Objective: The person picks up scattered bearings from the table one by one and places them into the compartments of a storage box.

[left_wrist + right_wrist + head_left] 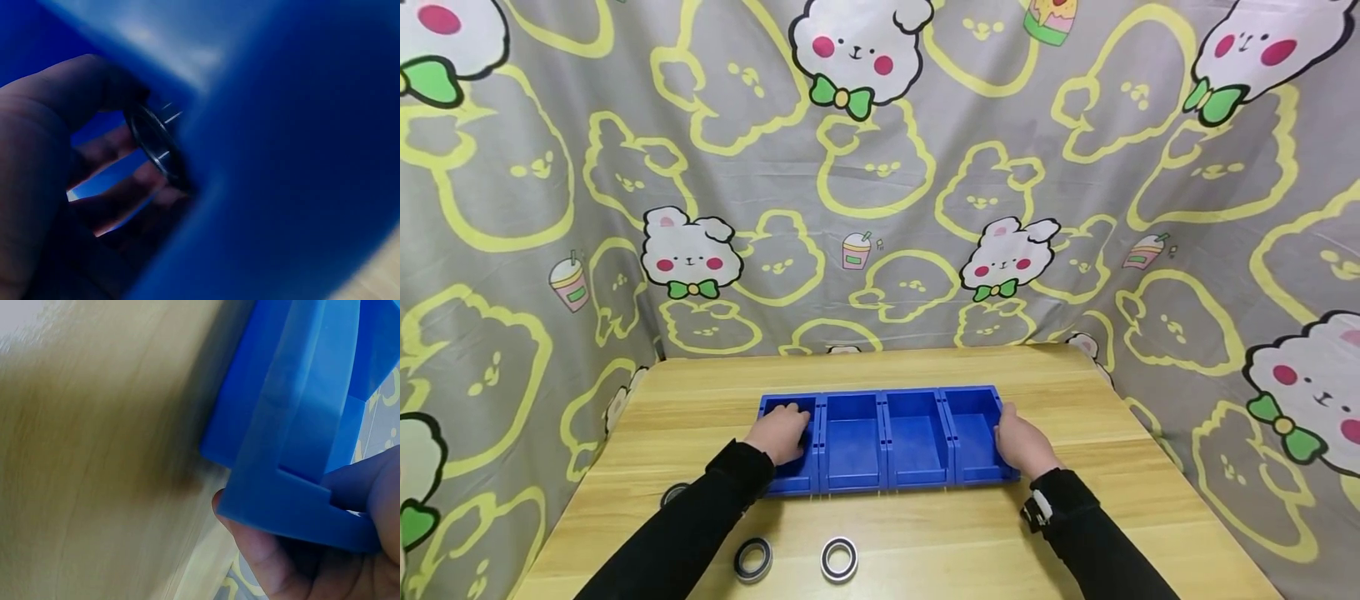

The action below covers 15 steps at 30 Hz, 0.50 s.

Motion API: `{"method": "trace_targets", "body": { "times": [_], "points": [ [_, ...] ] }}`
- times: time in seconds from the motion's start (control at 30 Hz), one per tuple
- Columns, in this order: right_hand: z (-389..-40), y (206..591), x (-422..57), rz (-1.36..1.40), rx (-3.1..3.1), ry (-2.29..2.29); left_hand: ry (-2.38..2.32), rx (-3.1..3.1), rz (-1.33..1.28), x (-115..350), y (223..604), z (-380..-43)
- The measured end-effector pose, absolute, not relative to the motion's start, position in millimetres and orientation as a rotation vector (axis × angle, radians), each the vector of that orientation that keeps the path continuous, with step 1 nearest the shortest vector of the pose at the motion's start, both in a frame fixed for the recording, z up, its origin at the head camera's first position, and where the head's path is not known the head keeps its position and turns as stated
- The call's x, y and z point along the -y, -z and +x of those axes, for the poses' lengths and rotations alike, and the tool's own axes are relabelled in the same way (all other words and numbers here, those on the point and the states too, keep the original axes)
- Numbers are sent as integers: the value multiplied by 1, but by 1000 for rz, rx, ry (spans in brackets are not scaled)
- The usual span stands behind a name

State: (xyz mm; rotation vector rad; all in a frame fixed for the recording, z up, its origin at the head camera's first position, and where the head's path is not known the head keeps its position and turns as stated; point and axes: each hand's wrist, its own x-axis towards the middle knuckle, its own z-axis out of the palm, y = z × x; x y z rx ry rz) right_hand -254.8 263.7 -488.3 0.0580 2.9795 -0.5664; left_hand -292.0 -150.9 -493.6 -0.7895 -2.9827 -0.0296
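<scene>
A row of joined blue plastic bins sits on the wooden table. My left hand reaches down into the leftmost bin. In the left wrist view its thumb and fingers pinch a ring-shaped bearing close to the blue wall; the fingertips are partly in shadow. At the opposite end, my right hand grips the outer side wall of the rightmost bin, thumb on the inner side and fingers outside. Two bearings lie flat on the table in front of the bins.
Another dark ring lies left of the bins, partly hidden by the left sleeve. A patterned grey curtain surrounds the wooden table at the back and sides.
</scene>
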Motion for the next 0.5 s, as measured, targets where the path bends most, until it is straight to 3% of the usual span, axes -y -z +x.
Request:
{"method": "trace_targets", "body": {
  "times": [0.5],
  "points": [
    [-256, 490, -264, 80, -2972, 579, 15, 3105, -716, 141, 498, -290]
  ]
}}
